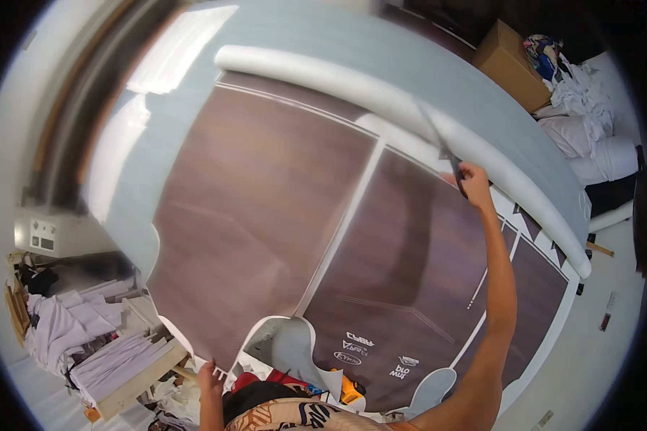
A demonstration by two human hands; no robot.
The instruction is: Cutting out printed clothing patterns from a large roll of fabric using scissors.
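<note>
A large printed sheet of brown-purple garment panels with white borders (266, 179) covers most of the table in front of me. At its near left corner, my left hand (209, 375) pinches the lower edge of the left panel. My right hand (474, 184) reaches far out and grips a pair of black-handled scissors (451, 161), with the blades pointing up and away over the white roll (381, 90). The blades are blurred, so whether they are spread cannot be told. Curved cut-outs run along the sheet's near edge.
Under the sheet lies a pale blue-grey tabletop (162, 144). A yellow-orange tool (351, 391) sits at the near edge by my body. Stacks of white fabric (115, 363) stand at left; a cardboard box (509, 66) and crumpled white cloth (582, 108) are at the far right.
</note>
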